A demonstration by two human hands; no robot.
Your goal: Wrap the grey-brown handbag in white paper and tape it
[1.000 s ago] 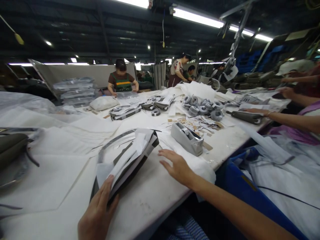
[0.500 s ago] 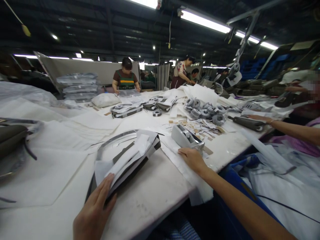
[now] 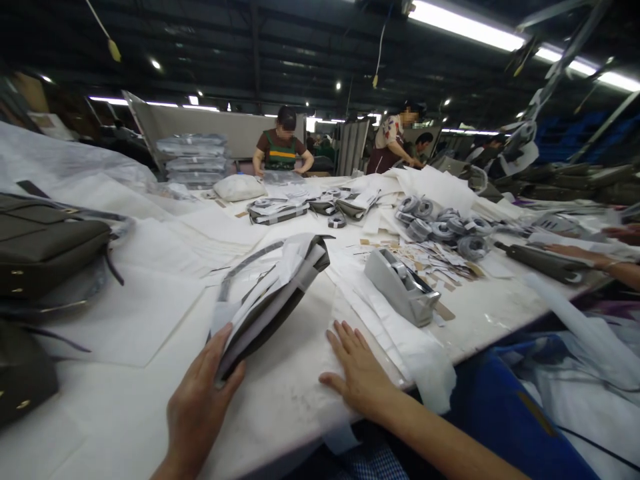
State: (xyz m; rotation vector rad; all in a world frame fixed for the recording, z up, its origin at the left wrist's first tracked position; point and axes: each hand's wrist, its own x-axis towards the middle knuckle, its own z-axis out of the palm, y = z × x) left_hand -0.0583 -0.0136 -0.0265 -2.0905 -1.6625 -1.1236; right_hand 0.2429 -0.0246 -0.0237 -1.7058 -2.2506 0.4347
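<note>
My left hand [image 3: 203, 390] grips the near end of a dark bag [image 3: 280, 313] wrapped in white paper, thumb on one side and fingers on the other. The bag is tilted, its far end pointing up and right, with a wrapped strap [image 3: 250, 257] curving along its left side. My right hand [image 3: 357, 367] has its fingers spread over the white table [image 3: 295, 407], holding nothing, to the right of the bag. Just beyond it stands a grey tape dispenser [image 3: 400, 283], beside strips of white sheet [image 3: 380, 307].
Dark bags [image 3: 50, 247] lie at the left. Wrapped grey rolls [image 3: 440, 227] and paper scraps [image 3: 415, 257] are further back. A blue bin [image 3: 525, 413] stands at the lower right. Several people work beyond, and another person's hand [image 3: 575, 252] is at right.
My right hand has left the tape dispenser's side and moved nearer to me, fingers now spread. My left hand still holds the bag, now turned more onto its edge. The view has swung left.
</note>
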